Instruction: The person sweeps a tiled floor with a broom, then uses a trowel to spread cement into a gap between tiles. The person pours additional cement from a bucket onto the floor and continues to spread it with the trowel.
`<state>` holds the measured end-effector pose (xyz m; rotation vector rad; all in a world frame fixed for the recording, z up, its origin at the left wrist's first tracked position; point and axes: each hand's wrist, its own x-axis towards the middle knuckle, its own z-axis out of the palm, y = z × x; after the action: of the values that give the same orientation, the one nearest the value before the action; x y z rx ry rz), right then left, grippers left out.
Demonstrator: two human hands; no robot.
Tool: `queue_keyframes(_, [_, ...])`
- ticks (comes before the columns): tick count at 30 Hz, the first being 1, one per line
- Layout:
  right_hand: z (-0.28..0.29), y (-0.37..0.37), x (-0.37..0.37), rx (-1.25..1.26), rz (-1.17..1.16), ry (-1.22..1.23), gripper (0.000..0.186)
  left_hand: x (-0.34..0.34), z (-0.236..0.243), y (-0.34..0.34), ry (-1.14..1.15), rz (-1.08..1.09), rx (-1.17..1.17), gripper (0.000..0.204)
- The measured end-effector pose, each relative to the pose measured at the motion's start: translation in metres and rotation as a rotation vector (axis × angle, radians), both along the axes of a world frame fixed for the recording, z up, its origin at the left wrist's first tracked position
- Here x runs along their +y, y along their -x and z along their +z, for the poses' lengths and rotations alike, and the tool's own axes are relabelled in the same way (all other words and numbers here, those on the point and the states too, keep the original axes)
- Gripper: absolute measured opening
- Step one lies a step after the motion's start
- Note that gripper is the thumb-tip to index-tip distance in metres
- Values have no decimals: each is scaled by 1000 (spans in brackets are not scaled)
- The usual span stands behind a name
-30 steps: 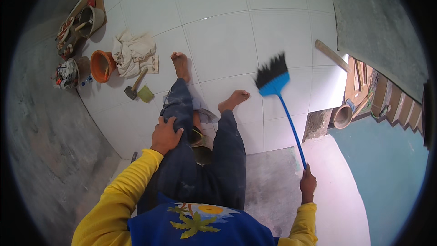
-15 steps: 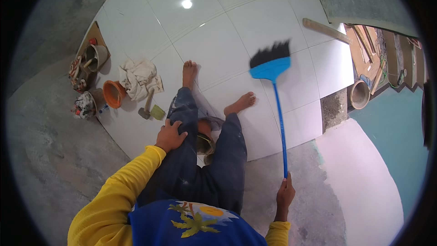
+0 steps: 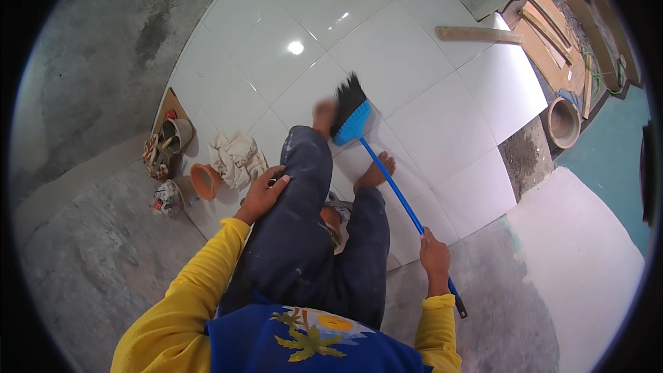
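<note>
My right hand (image 3: 434, 257) grips the blue handle of a broom (image 3: 385, 177). Its blue head with black bristles (image 3: 351, 110) rests on the white floor tiles (image 3: 421, 83), just beside my left bare foot. My left hand (image 3: 263, 192) lies flat on my left knee, fingers spread, holding nothing. I wear dark stained trousers and a yellow-sleeved top. My right bare foot (image 3: 376, 173) stands on the tiles under the broom handle.
An orange bowl (image 3: 205, 181), a crumpled white cloth (image 3: 237, 158), a small bucket (image 3: 176, 136) and a cup (image 3: 167, 198) sit at the tiles' left edge. A wooden bar (image 3: 476, 33) lies far right, with a round pot (image 3: 564, 121) and planks beyond. Rough grey concrete surrounds the tiles.
The broom head has swung left across the tiles, from right of my feet to beside my left foot. My left leg has lifted and my left hand stays on the knee.
</note>
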<state>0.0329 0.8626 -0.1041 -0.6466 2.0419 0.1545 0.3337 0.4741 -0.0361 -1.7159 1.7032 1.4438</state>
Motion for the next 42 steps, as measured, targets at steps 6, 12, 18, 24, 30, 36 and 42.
queue_keyframes(6, [-5,26,-3,15,-30,42,37,25,-19,1,54,-136,-64,59])
queue_keyframes(12, [1,23,-2,-21,-78,26,37,4,-9,18,16,-51,-35,54])
queue_keyframes(18, [2,27,-30,-21,-92,37,38,0,-21,17,111,-143,-73,53])
queue_keyframes(24, [4,22,-15,5,-94,45,36,-4,-1,48,-45,-87,-135,50])
queue_keyframes(30, [22,43,-23,-21,-112,36,37,-2,-14,22,-30,-5,-71,49])
queue_keyframes(36, [19,44,-49,47,-60,89,36,0,-20,29,-26,-127,-117,49])
queue_keyframes(42, [52,12,51,-33,-133,-9,36,24,-9,20,-171,67,-35,49])
